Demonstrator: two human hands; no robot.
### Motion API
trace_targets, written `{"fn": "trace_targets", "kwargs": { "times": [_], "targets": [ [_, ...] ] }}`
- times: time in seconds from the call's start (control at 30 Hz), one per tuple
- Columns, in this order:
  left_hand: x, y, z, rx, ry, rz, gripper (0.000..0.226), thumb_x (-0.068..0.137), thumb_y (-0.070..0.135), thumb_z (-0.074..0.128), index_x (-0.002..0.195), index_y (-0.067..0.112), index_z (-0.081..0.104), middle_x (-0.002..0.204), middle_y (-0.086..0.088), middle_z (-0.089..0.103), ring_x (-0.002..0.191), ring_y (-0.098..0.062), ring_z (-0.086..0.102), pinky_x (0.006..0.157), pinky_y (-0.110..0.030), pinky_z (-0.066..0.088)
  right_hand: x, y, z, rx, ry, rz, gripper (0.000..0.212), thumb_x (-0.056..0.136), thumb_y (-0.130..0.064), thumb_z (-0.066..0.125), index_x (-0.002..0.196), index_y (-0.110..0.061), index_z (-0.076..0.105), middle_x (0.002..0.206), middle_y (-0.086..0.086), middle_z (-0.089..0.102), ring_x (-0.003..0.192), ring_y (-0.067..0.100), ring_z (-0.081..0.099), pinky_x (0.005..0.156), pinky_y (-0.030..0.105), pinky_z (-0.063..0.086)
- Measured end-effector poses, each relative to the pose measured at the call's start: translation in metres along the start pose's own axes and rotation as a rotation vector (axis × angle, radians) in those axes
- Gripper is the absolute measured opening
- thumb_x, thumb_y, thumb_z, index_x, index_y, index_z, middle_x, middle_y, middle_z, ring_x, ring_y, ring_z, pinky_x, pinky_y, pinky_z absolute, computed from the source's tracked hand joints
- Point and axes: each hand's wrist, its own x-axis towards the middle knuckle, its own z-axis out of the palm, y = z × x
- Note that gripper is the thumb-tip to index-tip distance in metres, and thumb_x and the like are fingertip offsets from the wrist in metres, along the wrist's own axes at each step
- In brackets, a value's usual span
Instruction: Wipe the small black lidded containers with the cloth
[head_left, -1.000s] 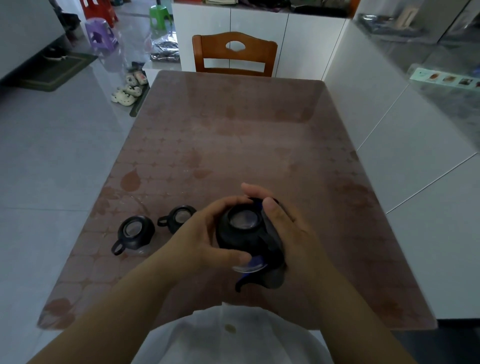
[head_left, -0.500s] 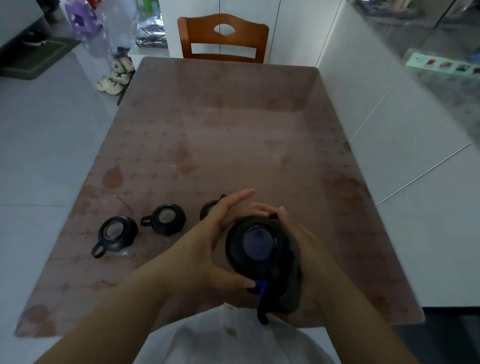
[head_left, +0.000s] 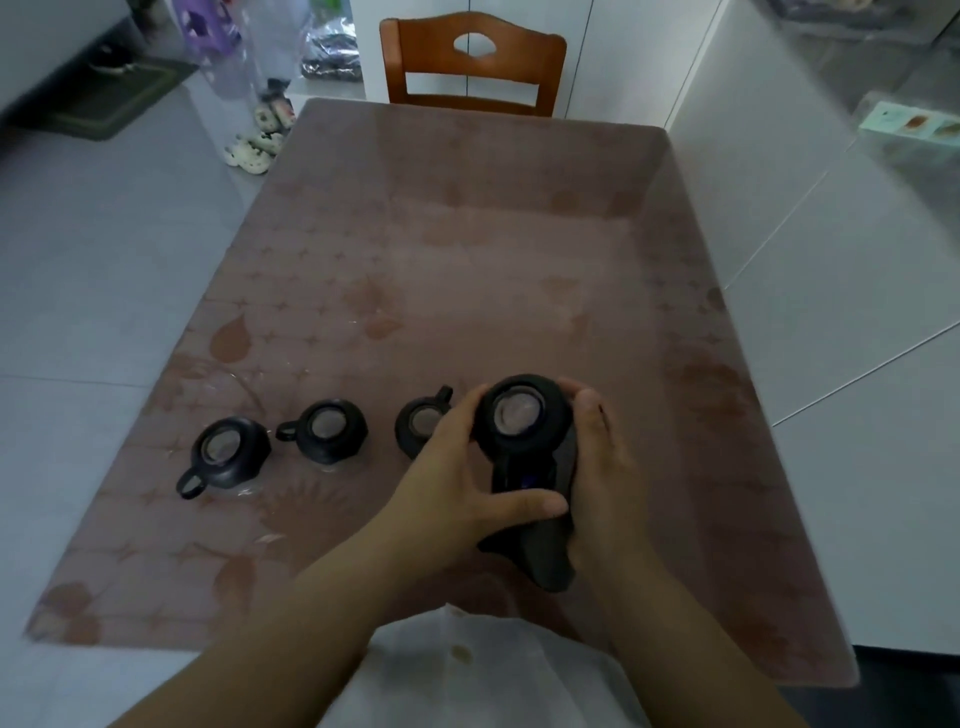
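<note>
three black containers (head_left: 330, 428) stand in a row on the surface (head_left: 467, 249); just right of them a fourth container (head_left: 522, 415) is gripped by the left hand (head_left: 457, 483), while the right hand (head_left: 602, 467) holds the cloth (head_left: 545, 556) against it. hard rubbing may twist it loose onto the row.

Reaches in with both bare forearms from the bottom edge, left forearm (head_left: 270, 618) from lower left, right forearm (head_left: 696, 623) from lower right, converging toward centre. Holds hands close together, wrists roughly straight. Grips black container (head_left: 522, 421) with left hand (head_left: 452, 483): fingers curled round its left side, thumb (head_left: 524, 506) stretched rightward across the near side below it. Cups its right side with right hand (head_left: 605, 467), palm turned inward, fingertips (head_left: 569, 387) hooked over the far right edge. Presses dark cloth (head_left: 545, 556) against container under right palm, tail of cloth hanging past heel of hand. Cannot tell right thumb's position.
</note>
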Motion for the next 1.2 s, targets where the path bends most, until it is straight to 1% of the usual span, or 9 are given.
{"fn": "trace_targets", "kwargs": {
  "times": [0.07, 0.13, 0.23, 0.33, 0.4, 0.6, 0.87, 1.03, 1.2],
  "targets": [
    [0.001, -0.003, 0.005, 0.003, 0.097, -0.024, 0.068, 0.048, 0.053, 0.073, 0.104, 0.053, 0.035, 0.11, 0.036, 0.043, 0.097, 0.029, 0.044, 0.081, 0.003, 0.04, -0.002, 0.003, 0.005, -0.04, -0.002, -0.04, 0.031, 0.09, -0.043, 0.042, 0.115, -0.03, 0.055, 0.108, -0.004, 0.064, 0.088, 0.004, 0.068, 0.072, 0.026, 0.058],
    [0.002, -0.007, 0.002, 0.032, 0.142, -0.04, 0.071, 0.044, 0.055, 0.074, 0.106, 0.05, 0.038, 0.112, 0.031, 0.046, 0.102, 0.017, 0.048, 0.085, -0.006, 0.045, 0.0, 0.007, 0.007, -0.104, 0.01, -0.08, 0.03, 0.085, -0.05, 0.044, 0.112, -0.039, 0.054, 0.112, -0.001, 0.062, 0.099, 0.015, 0.065, 0.083, 0.041, 0.057],
    [0.006, -0.016, -0.007, 0.068, 0.08, -0.087, 0.083, 0.043, 0.051, 0.079, 0.115, 0.04, 0.041, 0.117, 0.024, 0.048, 0.11, 0.001, 0.051, 0.093, -0.019, 0.045, 0.008, 0.014, -0.002, -0.204, -0.007, -0.049, 0.027, 0.085, -0.052, 0.046, 0.111, -0.048, 0.051, 0.119, 0.001, 0.06, 0.108, 0.022, 0.061, 0.09, 0.049, 0.052],
    [0.009, -0.034, -0.004, 0.113, -0.043, -0.189, 0.077, 0.055, 0.04, 0.085, 0.118, 0.033, 0.041, 0.114, 0.022, 0.049, 0.108, -0.005, 0.052, 0.083, -0.012, 0.044, 0.02, 0.026, -0.028, -0.358, 0.012, 0.068, 0.026, 0.093, -0.042, 0.046, 0.119, -0.042, 0.045, 0.133, 0.006, 0.053, 0.117, 0.026, 0.054, 0.096, 0.049, 0.048],
    [0.011, -0.05, 0.006, 0.208, -0.086, -0.215, 0.069, 0.063, 0.035, 0.084, 0.116, 0.033, 0.039, 0.113, 0.02, 0.048, 0.107, -0.006, 0.051, 0.082, -0.011, 0.042, 0.025, 0.033, -0.05, -0.432, 0.091, 0.154, 0.031, 0.095, -0.038, 0.044, 0.125, -0.033, 0.044, 0.137, 0.006, 0.049, 0.116, 0.024, 0.052, 0.091, 0.042, 0.048],
    [0.047, -0.075, 0.026, 0.659, -0.152, -0.204, 0.081, 0.073, 0.03, 0.075, 0.138, 0.021, 0.028, 0.142, -0.003, 0.032, 0.129, -0.031, 0.037, 0.108, -0.045, 0.034, 0.018, 0.046, -0.081, -0.385, 0.211, 0.311, 0.022, 0.096, -0.037, 0.043, 0.113, -0.023, 0.048, 0.124, 0.006, 0.052, 0.097, 0.017, 0.05, 0.065, 0.028, 0.04],
    [0.098, -0.08, 0.029, 1.068, -0.135, -0.167, 0.077, 0.078, 0.045, 0.066, 0.141, 0.022, 0.029, 0.14, -0.005, 0.035, 0.13, -0.032, 0.028, 0.107, -0.045, 0.021, 0.027, 0.059, -0.072, -0.236, 0.377, 0.352, 0.026, 0.095, -0.036, 0.046, 0.115, -0.018, 0.047, 0.12, 0.01, 0.053, 0.1, 0.024, 0.053, 0.089, 0.044, 0.046],
    [0.103, -0.08, 0.032, 1.099, -0.094, -0.157, 0.08, 0.078, 0.045, 0.068, 0.142, 0.02, 0.026, 0.144, -0.004, 0.035, 0.133, -0.031, 0.027, 0.109, -0.045, 0.019, 0.035, 0.065, -0.065, -0.343, 0.268, 0.359, 0.047, 0.094, -0.031, 0.051, 0.136, -0.022, 0.03, 0.143, 0.009, 0.038, 0.117, 0.03, 0.049, 0.082, 0.035, 0.041],
    [0.091, -0.079, 0.029, 0.966, -0.108, -0.13, 0.093, 0.078, 0.039, 0.071, 0.148, 0.025, 0.012, 0.155, 0.001, 0.022, 0.143, -0.026, 0.015, 0.114, -0.045, 0.014, 0.043, 0.081, -0.056, -0.639, 0.084, 0.307, 0.078, 0.089, -0.025, 0.061, 0.148, -0.023, 0.01, 0.156, 0.006, 0.013, 0.139, 0.029, 0.027, 0.107, 0.039, 0.032]
  ]
}}
